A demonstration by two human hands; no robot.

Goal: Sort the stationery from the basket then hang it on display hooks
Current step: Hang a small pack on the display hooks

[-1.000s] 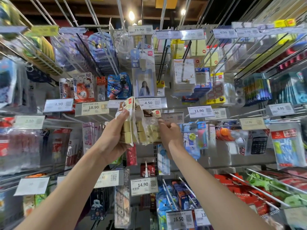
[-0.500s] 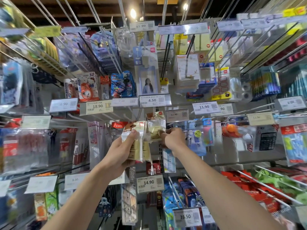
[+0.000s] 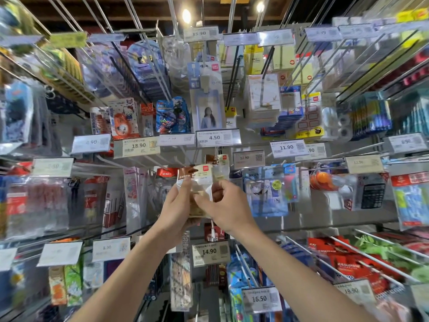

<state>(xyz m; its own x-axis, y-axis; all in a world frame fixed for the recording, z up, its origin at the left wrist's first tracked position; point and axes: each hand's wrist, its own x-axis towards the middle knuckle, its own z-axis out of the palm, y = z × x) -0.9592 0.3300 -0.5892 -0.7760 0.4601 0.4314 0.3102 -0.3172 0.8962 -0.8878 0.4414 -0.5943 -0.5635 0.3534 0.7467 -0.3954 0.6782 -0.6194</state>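
A clear stationery packet (image 3: 199, 180) with a brown and cream header card and yellowish pieces inside is held up in front of the display wall. My left hand (image 3: 178, 205) grips it from the left, fingers curled round its side. My right hand (image 3: 222, 203) pinches the packet's lower right part with thumb and fingers. Just behind it, a matching packet (image 3: 219, 160) hangs on a display hook (image 3: 216, 151) under the 4.50 price tag (image 3: 218, 137). The packet's bottom is hidden by my hands.
Rows of metal hooks with price tags jut out toward me all around. A 12.90 tag (image 3: 248, 158) sits right of the packet and a 14.90 tag (image 3: 210, 252) below my hands. Packed goods hang on every side; long bare hook rods (image 3: 371, 256) stick out lower right.
My left hand has brought its packet right and up to meet my right hand. My right hand has let go of the hanging packet and now pinches the one held by my left.
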